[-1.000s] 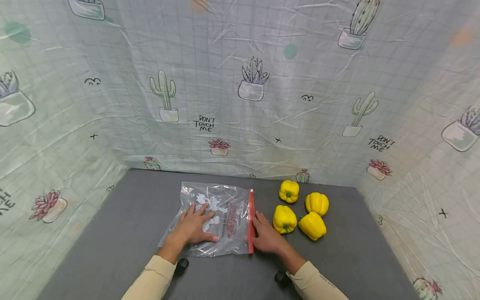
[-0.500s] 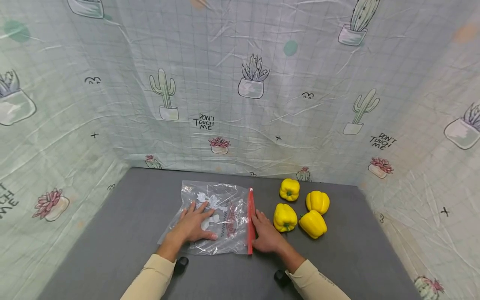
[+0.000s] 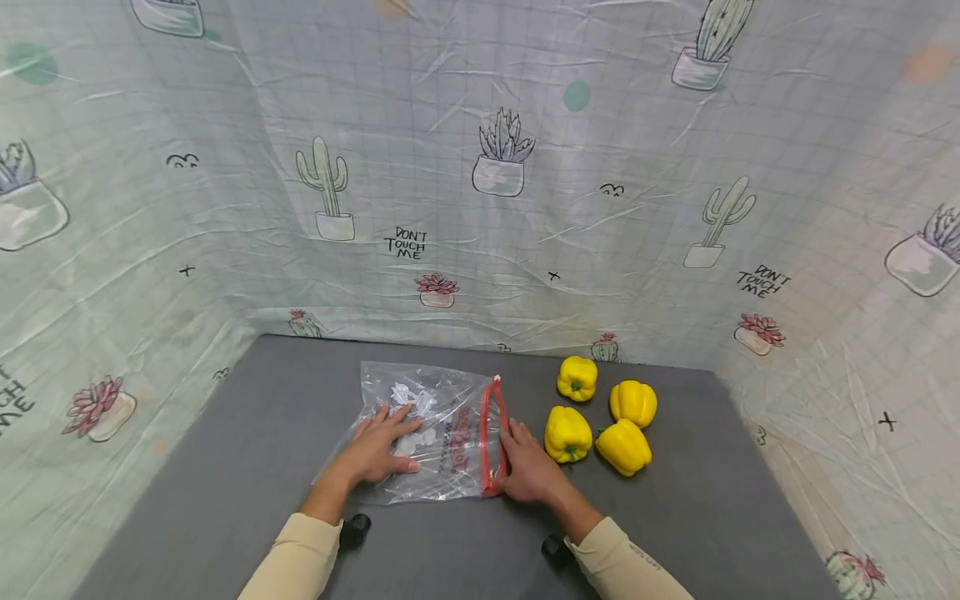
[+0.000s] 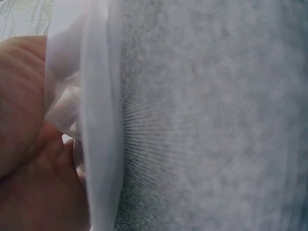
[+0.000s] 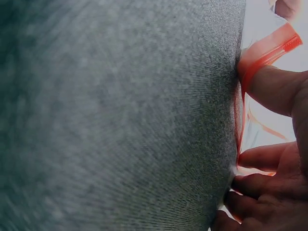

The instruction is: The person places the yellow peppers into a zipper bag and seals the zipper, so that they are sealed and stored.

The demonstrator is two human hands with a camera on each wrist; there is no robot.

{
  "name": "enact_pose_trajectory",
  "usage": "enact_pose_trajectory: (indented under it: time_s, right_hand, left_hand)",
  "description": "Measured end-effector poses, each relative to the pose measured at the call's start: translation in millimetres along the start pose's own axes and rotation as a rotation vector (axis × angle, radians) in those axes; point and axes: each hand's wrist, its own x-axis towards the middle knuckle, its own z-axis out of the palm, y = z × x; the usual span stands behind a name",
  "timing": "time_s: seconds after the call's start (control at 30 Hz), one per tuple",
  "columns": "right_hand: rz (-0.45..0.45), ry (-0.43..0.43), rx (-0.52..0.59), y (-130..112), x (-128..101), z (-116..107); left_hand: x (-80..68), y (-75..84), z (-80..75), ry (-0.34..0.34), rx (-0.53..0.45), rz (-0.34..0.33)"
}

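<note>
A clear zip bag (image 3: 427,421) with a red zip strip (image 3: 488,437) lies flat on the grey table (image 3: 247,450). My left hand (image 3: 390,427) rests on the bag's left half with its fingers spread and straight. My right hand (image 3: 512,443) is at the bag's right edge. In the right wrist view its thumb (image 5: 274,89) and curled fingers (image 5: 262,159) pinch the red zip strip (image 5: 260,57), and the bag's mouth bows open. In the left wrist view the bag's plastic edge (image 4: 98,134) lies beside my left palm (image 4: 29,159).
Several yellow bell peppers (image 3: 567,433) sit in a cluster just right of my right hand, the farthest one (image 3: 577,377) near the back wall. Cactus-print sheets (image 3: 495,167) wall in the table at the back and both sides.
The red zip strip, straight and closed before, now bows to the left as the bag's mouth parts under my right hand. My left hand stays pressed on the bag.
</note>
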Motion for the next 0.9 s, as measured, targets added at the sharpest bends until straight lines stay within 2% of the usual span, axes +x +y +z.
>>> enact_pose_trajectory:
  time_s: [0.17, 0.3, 0.43, 0.6, 0.77, 0.9]
  right_hand:
    - [0.019, 0.011, 0.027, 1, 1, 0]
    - [-0.003, 0.027, 0.083, 3, 7, -2]
    - [-0.026, 0.038, 0.079, 5, 16, -4]
    - [0.005, 0.026, 0.036, 6, 21, -4]
    - [0.027, 0.034, 0.027, 5, 19, -5]
    - [0.036, 0.043, 0.031, 6, 17, -4]
  left_hand:
    - [-1.7, 1.1, -1.5, -0.037, 0.006, 0.006]
    - [-2.4, 4.4, -6.3, -0.07, 0.02, 0.01]
    - [-2.4, 6.5, -10.6, -0.082, 0.035, 0.014]
    - [-0.4, 11.3, -12.4, -0.067, 0.065, -0.001]
    - [2.2, 17.0, -11.5, -0.026, 0.049, -0.032]
    - [1.9, 15.3, -10.5, -0.024, 0.082, -0.029]
